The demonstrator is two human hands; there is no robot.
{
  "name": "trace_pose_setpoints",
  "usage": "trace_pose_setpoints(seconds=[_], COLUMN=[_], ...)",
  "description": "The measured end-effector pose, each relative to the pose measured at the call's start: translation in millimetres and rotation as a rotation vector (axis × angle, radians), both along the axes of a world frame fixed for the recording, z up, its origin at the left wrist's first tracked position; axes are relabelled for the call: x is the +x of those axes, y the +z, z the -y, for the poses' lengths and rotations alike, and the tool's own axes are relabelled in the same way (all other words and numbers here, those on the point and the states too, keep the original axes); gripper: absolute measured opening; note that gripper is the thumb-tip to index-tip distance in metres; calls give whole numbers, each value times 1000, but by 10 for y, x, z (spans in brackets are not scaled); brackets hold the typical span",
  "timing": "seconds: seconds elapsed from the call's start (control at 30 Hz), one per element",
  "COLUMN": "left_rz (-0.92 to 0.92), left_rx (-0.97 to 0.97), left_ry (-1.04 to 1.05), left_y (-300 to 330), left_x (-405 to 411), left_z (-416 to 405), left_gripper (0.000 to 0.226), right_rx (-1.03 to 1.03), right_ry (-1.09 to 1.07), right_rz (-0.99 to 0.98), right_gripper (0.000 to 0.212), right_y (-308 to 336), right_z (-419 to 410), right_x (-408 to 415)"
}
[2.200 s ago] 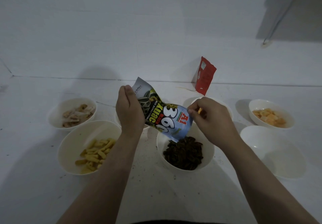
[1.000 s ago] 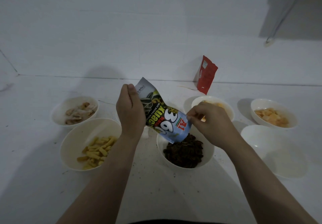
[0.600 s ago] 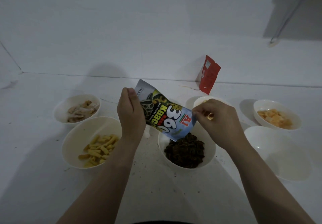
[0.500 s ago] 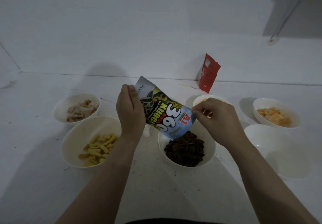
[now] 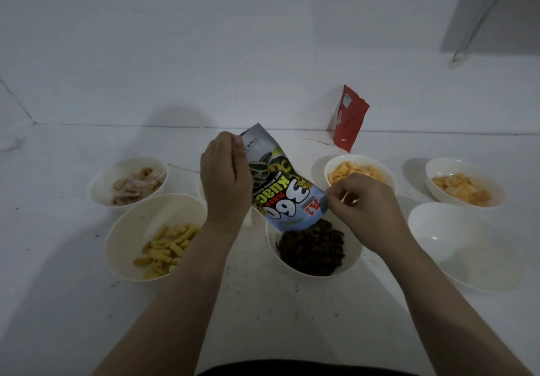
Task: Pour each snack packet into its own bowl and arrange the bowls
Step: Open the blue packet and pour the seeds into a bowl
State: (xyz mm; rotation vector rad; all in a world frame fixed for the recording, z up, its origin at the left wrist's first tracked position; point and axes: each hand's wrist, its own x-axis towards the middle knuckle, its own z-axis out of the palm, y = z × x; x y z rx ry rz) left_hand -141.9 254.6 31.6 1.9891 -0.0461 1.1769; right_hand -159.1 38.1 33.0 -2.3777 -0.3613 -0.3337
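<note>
- The sunflower seed packet (image 5: 280, 188) hangs upside down and slanted over the seed bowl (image 5: 355, 256). The left hand (image 5: 225, 182) has its grip wrapped round the raised bottom end, and the right hand (image 5: 365, 209) pinches the edge near the mouth.
- The open mouth sits over the bowl's far left rim rather than its middle. Any late seeds could slide past the rim onto the tabletop (image 5: 263, 302).
- The dark seeds (image 5: 311, 248) are already heaped near rim height. A shake of the packet could knock some off the heap and out of the bowl.
- The right wrist hovers just beside the near rim. A careless pull-back could nudge the bowl or tip it.
- Neighbours are near: the bowl of yellow sticks (image 5: 125, 238) to the left and the empty bowl (image 5: 467, 247) to the right. Stray seeds could land in either and mix the snacks.
- Whether the packet is fully drained cannot be told, because its inside is hidden. Lifting it away early would trail seeds.
- The red packet (image 5: 349, 118) leans against the wall behind and looks easy to topple when reached for.
</note>
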Motion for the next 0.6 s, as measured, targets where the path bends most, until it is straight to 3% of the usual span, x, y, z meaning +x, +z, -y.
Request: trace_pose_setpoints(seconds=[0.13,0.33,0.6], left_rz=[9,-17,-7], left_rx=[5,15,46], left_ry=[4,-5,-22], left_y=[8,-13,34], left_x=[9,-30,-110], left_z=[-5,59,138], left_gripper=[27,24,30], right_rx=[48,123,207], right_ry=[21,120,167], right_rz=[27,-10,-20], right_gripper=[6,31,25], right_y=[19,78,305], right_z=[-42,-359,-622], right_x=[50,23,55])
